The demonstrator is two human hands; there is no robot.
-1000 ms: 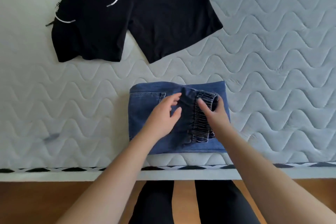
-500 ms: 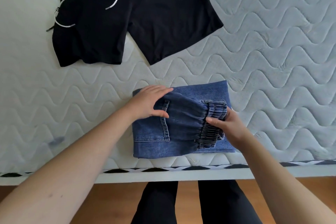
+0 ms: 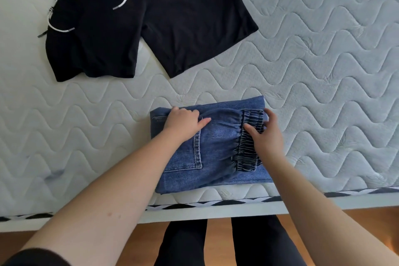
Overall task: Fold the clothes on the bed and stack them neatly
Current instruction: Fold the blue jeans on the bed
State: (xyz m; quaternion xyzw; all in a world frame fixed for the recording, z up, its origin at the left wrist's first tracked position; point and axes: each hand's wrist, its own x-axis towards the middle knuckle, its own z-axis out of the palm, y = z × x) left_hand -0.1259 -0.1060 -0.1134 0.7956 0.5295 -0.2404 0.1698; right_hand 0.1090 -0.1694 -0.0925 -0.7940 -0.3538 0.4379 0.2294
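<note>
A pair of blue jeans lies folded into a compact rectangle near the front edge of the bed, back pocket and elastic cuffs on top. My left hand grips the folded fabric at its far left corner. My right hand holds the gathered elastic cuffs at the right side, thumb on top, fingers curled around the edge. Black shorts with a white drawstring lie spread flat farther back on the left.
The quilted white mattress stretches around both garments. Its front edge with black-and-white trim runs below the jeans. Below that are the wooden floor and my legs in dark trousers.
My left hand slid from the middle of the jeans to the far left corner. My right hand moved up along the elastic cuffs, and the top layer now lies flatter.
</note>
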